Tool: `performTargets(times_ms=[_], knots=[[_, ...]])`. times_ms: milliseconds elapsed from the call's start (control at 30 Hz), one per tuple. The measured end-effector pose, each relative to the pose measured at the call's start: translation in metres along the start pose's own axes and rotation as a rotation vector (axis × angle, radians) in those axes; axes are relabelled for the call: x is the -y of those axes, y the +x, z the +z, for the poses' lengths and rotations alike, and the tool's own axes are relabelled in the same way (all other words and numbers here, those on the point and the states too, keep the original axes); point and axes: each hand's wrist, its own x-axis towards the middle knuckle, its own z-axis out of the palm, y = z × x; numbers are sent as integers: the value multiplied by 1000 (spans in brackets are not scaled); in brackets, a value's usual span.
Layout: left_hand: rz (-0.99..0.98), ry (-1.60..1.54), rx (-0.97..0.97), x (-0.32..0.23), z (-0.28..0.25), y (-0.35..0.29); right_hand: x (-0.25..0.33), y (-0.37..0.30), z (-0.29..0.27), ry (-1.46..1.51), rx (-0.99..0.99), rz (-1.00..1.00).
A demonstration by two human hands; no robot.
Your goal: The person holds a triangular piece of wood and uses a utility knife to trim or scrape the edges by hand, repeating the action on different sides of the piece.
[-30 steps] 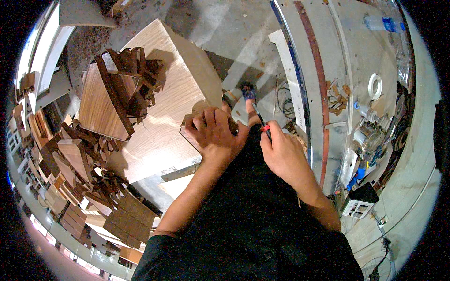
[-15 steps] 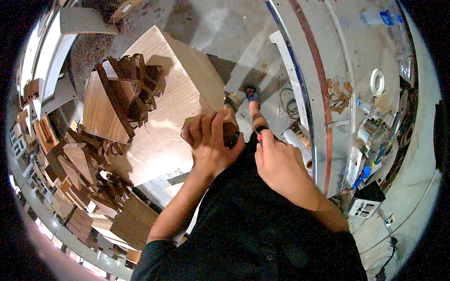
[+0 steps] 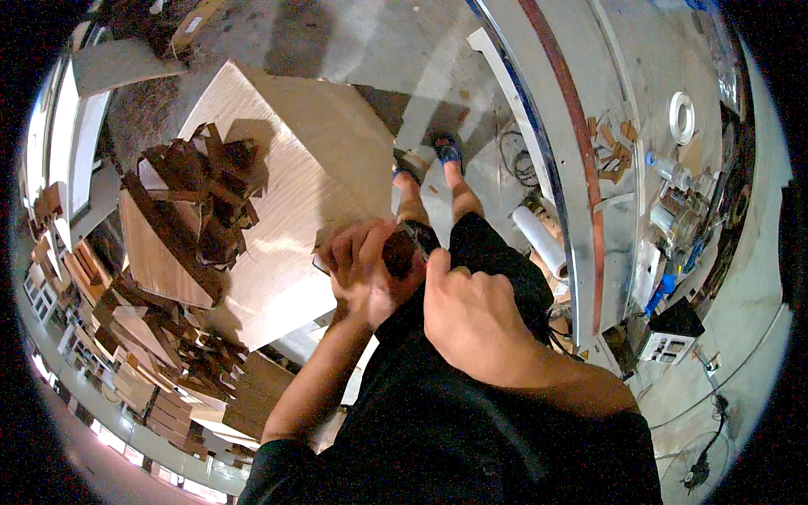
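My left hand [image 3: 358,273] is closed round a small dark brown wooden piece [image 3: 401,254], held above the near corner of a pale wood-topped block [image 3: 282,206]. Its fingers curl over the piece's far side and the thumb lies on the right. Close beside it, touching or almost touching the piece, is my right hand [image 3: 475,320], closed in a fist. A small red-handled tool is in that fist, mostly hidden now; its working end cannot be made out. Many brown offcut pieces [image 3: 202,189] lie heaped on the block's left part, by a wood-grain panel [image 3: 160,248].
More brown pieces [image 3: 181,353] are piled on the left. At right a long metal-edged bench [image 3: 581,219] carries scraps [image 3: 614,151] and a white tape ring [image 3: 682,118]. A white roll [image 3: 539,240] leans near my legs. A black-and-white box [image 3: 671,332] stands lower right.
My right hand has moved left, up against the brown piece, and turned its knuckles over. My left hand has tilted the piece. The view has shifted slightly.
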Motion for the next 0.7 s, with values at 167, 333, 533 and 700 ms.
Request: performTargets(times_ms=[167, 333, 533, 700], knots=[[-110, -37, 9, -3, -1, 0, -1, 1, -2, 91, 42, 13], [-48, -68, 5, -1, -4, 4, -7, 3, 0, 164, 61, 10], [98, -58, -171, 5, 4, 0, -5, 1, -6, 287, 142, 63], [145, -53, -168, 1, -3, 7, -4, 2, -8, 282, 151, 59]])
